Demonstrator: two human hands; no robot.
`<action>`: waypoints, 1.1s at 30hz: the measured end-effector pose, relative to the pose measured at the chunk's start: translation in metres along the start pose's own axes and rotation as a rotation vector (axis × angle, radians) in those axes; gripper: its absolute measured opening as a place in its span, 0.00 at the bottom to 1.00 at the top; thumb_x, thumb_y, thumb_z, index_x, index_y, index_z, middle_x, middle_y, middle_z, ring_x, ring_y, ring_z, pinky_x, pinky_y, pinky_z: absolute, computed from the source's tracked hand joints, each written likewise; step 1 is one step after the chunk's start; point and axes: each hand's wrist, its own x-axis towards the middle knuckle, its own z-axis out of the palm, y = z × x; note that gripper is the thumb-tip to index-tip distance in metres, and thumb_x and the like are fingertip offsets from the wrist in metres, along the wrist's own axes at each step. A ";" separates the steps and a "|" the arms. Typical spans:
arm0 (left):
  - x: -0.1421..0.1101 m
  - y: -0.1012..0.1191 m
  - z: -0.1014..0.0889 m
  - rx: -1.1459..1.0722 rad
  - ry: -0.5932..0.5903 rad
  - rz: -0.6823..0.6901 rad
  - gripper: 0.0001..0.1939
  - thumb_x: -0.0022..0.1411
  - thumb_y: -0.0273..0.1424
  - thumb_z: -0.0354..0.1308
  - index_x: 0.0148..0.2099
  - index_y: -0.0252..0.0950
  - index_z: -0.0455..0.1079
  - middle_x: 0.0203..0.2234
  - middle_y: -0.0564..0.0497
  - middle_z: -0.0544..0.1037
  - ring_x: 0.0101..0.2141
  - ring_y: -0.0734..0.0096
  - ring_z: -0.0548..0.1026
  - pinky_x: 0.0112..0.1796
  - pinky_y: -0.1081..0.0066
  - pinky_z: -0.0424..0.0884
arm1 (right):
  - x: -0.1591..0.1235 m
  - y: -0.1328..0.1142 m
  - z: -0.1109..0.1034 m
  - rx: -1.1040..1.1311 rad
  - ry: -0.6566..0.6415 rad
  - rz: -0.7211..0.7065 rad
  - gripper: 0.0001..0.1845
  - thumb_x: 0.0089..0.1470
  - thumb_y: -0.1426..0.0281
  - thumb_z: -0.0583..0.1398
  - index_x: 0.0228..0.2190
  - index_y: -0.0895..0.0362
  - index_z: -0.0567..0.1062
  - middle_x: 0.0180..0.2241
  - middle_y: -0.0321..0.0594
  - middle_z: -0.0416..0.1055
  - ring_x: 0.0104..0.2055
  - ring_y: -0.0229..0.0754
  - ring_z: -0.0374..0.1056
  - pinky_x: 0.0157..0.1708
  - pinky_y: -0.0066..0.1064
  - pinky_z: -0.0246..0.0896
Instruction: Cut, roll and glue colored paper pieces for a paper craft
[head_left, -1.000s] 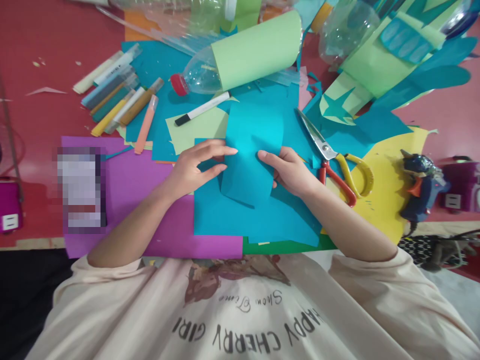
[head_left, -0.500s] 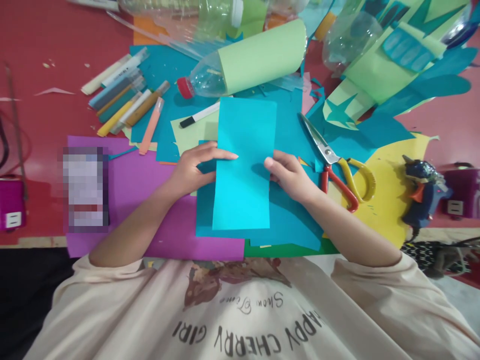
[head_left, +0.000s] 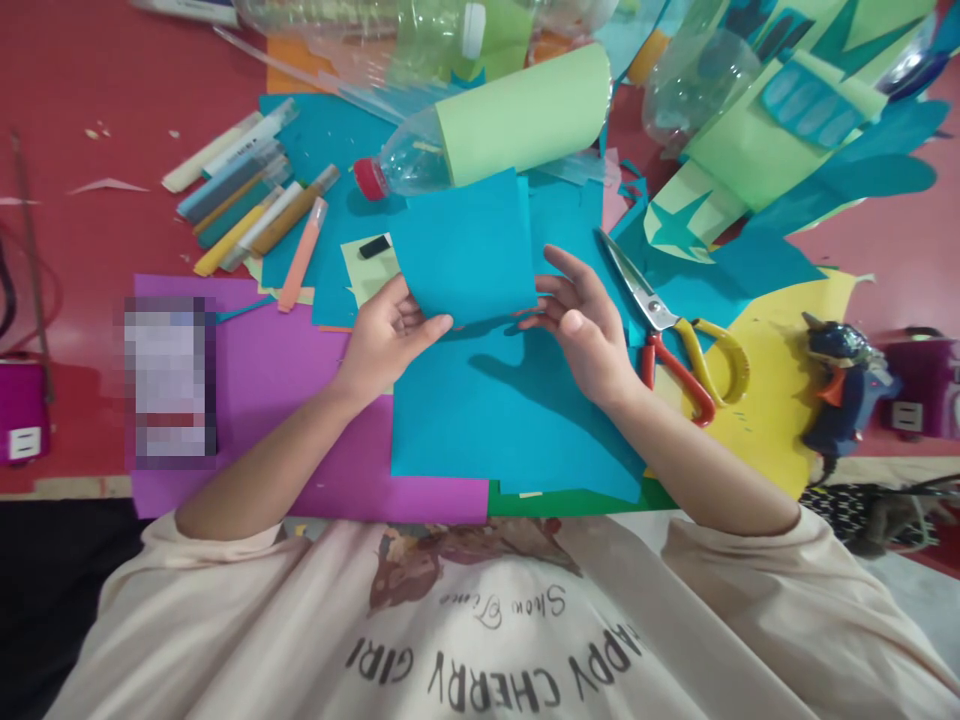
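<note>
A blue sheet of paper (head_left: 465,245), folded over on itself, is raised above the table with a second layer peeking out along its right edge. My left hand (head_left: 386,335) pinches its lower left corner, thumb in front and fingers behind. At the lower right edge, my right hand (head_left: 581,320) has its fingers spread; the fingertips are close to the paper, and whether they touch is unclear. Beneath both hands lies a larger blue sheet (head_left: 465,420). Scissors (head_left: 656,315) with red and yellow handles lie just right of my right hand.
Beyond the paper lies a plastic bottle (head_left: 525,115) wrapped in light green paper. Several markers (head_left: 240,190) are on the left, above a phone (head_left: 169,380) on purple paper (head_left: 300,340). A glue gun (head_left: 847,380) rests at right by yellow paper (head_left: 772,340).
The blue paper, a tall flat-looking rectangle before, now appears shorter, folded and turned slightly. My left thumb has come onto its front. My right hand has loosened and spread its fingers.
</note>
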 end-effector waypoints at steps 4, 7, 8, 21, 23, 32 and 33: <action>-0.004 0.004 0.001 -0.034 -0.121 -0.010 0.25 0.57 0.44 0.64 0.52 0.42 0.62 0.29 0.55 0.78 0.29 0.70 0.78 0.29 0.73 0.74 | 0.003 -0.004 0.002 0.045 0.052 0.026 0.50 0.48 0.33 0.50 0.60 0.55 0.58 0.52 0.52 0.69 0.48 0.49 0.72 0.42 0.40 0.72; -0.008 0.011 0.004 -0.009 -0.202 -0.004 0.30 0.58 0.43 0.63 0.59 0.44 0.56 0.30 0.55 0.78 0.31 0.70 0.79 0.34 0.71 0.77 | 0.004 -0.008 0.005 0.162 0.124 0.037 0.45 0.44 0.35 0.58 0.52 0.53 0.64 0.53 0.50 0.70 0.52 0.51 0.71 0.46 0.43 0.72; -0.010 0.013 0.005 -0.002 -0.222 0.005 0.33 0.59 0.43 0.63 0.61 0.45 0.54 0.30 0.54 0.78 0.31 0.69 0.79 0.34 0.70 0.77 | 0.005 -0.009 0.006 0.200 0.145 0.054 0.40 0.44 0.38 0.60 0.49 0.52 0.67 0.51 0.47 0.72 0.51 0.50 0.71 0.46 0.42 0.71; -0.011 0.010 0.003 0.102 -0.142 0.114 0.35 0.61 0.51 0.57 0.66 0.47 0.52 0.30 0.53 0.72 0.27 0.74 0.72 0.28 0.73 0.72 | -0.001 -0.018 0.007 0.402 0.015 0.155 0.18 0.46 0.55 0.69 0.31 0.54 0.75 0.32 0.37 0.78 0.38 0.42 0.75 0.38 0.34 0.74; -0.011 0.011 0.003 0.115 -0.110 0.109 0.30 0.62 0.49 0.57 0.63 0.45 0.59 0.27 0.55 0.69 0.24 0.76 0.68 0.27 0.75 0.69 | -0.002 -0.017 0.008 0.390 -0.011 0.167 0.19 0.46 0.53 0.69 0.30 0.55 0.74 0.31 0.37 0.77 0.36 0.41 0.74 0.35 0.33 0.73; -0.012 0.021 0.004 0.193 -0.064 0.131 0.12 0.62 0.29 0.59 0.48 0.38 0.73 0.21 0.59 0.66 0.20 0.81 0.61 0.24 0.79 0.62 | 0.000 -0.018 0.008 0.302 0.027 0.124 0.22 0.46 0.50 0.67 0.33 0.54 0.72 0.24 0.32 0.67 0.27 0.35 0.64 0.26 0.28 0.65; -0.012 0.021 0.004 0.199 -0.067 0.122 0.12 0.62 0.29 0.59 0.48 0.37 0.73 0.22 0.59 0.68 0.20 0.81 0.62 0.24 0.79 0.62 | 0.000 -0.018 0.007 0.280 0.044 0.113 0.23 0.46 0.50 0.67 0.33 0.54 0.72 0.22 0.30 0.63 0.25 0.34 0.61 0.24 0.27 0.61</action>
